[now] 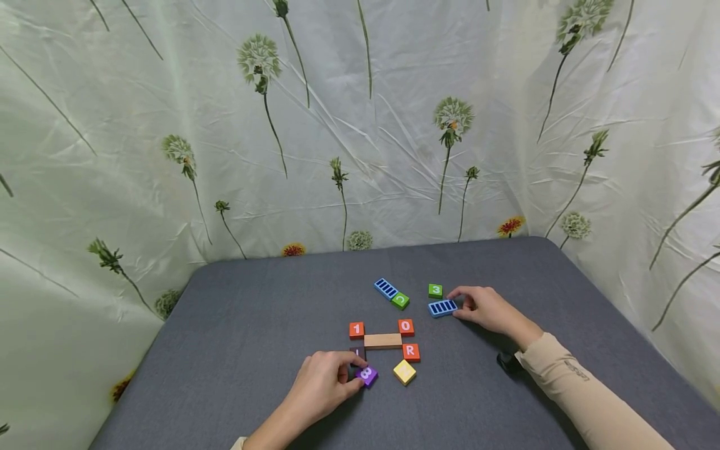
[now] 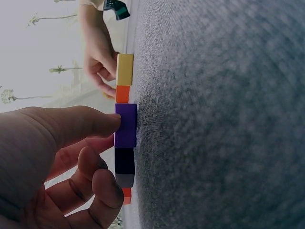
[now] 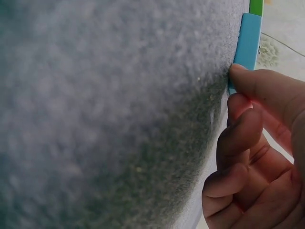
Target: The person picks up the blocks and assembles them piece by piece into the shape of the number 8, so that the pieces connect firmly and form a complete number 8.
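Note:
In the head view my left hand (image 1: 322,382) pinches a purple block (image 1: 368,375) marked 8 between thumb and finger. The block lies flat on the table, its corner close to a dark block (image 1: 357,355). At the right, my right hand (image 1: 490,310) pinches the end of a blue barred block (image 1: 442,308). A green block (image 1: 435,290) marked 3 sits just behind it. The left wrist view shows the thumb on the purple block's side (image 2: 126,125). In the right wrist view, thumb and finger meet at one end of the blue block (image 3: 247,42).
A plain wooden bar (image 1: 383,341) lies between red blocks marked 1 (image 1: 357,330), 0 (image 1: 405,327) and R (image 1: 411,352). A yellow block (image 1: 404,372) is nearer. Farther back, another blue barred block (image 1: 386,288) touches a green block (image 1: 400,301). A flowered curtain (image 1: 394,125) hangs behind the grey table (image 1: 253,325).

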A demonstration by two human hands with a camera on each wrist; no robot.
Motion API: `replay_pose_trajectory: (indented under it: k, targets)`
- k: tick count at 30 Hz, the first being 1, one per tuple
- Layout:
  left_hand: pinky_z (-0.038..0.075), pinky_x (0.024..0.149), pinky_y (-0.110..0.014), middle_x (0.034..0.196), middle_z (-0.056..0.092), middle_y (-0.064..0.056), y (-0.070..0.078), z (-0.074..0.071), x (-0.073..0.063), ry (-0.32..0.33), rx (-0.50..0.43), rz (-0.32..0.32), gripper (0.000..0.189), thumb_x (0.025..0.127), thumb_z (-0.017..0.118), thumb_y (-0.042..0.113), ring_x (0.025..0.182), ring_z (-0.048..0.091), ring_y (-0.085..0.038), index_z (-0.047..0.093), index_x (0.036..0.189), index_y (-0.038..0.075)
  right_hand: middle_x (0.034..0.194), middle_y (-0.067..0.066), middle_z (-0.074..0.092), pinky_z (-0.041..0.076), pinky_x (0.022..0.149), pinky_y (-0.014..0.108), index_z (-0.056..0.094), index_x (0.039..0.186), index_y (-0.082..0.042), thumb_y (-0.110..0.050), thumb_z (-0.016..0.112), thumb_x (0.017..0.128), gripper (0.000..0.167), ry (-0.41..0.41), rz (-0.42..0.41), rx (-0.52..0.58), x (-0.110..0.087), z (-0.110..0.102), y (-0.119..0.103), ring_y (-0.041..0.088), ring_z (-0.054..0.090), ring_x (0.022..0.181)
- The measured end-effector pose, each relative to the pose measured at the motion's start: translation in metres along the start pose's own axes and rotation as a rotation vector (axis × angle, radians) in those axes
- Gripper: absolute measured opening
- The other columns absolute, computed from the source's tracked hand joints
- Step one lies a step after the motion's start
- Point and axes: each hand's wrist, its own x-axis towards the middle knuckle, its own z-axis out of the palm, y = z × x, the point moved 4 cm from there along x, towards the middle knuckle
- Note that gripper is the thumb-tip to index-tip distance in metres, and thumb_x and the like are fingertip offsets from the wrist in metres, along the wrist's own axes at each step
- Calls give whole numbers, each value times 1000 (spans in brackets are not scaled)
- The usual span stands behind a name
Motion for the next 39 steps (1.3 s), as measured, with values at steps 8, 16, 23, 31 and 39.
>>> replay_pose_trajectory:
  k: [8,16,23,31,39]
  targets:
    - [29,51,-22,62,46,15,0,0,0,2,5,8,20,87,90,21,54,37,0,83,105,25,77,-4,58,39,61,24,72,121,-2,-14,81,96,29,1,30,17,-6,2,-2,8,48,67]
    - [29,51,-21,61,46,15,-1,1,1,2,5,12,19,87,90,21,53,38,0,83,105,25,76,-5,57,39,60,23,73,119,-2,-17,82,95,29,5,15,40,-14,5,-10,6,48,67]
    - [28,51,-21,61,45,16,-1,1,1,12,2,23,19,87,90,20,53,37,1,83,104,24,75,-7,56,39,59,23,74,116,-4,-19,83,94,28,6,-10,60,-18,8,-22,3,47,65]
    - [28,51,-21,61,45,16,-1,1,1,13,1,21,19,87,90,20,53,37,1,83,104,24,74,-9,54,39,59,22,74,115,-6,-22,84,94,28,-7,-43,80,-27,9,-42,1,46,64]
    - [29,50,-21,61,46,15,-1,1,1,4,-1,12,19,87,90,20,53,38,1,83,105,24,72,-11,54,40,57,20,75,113,-7,-22,85,93,27,-35,-80,112,-32,12,-61,-1,46,62]
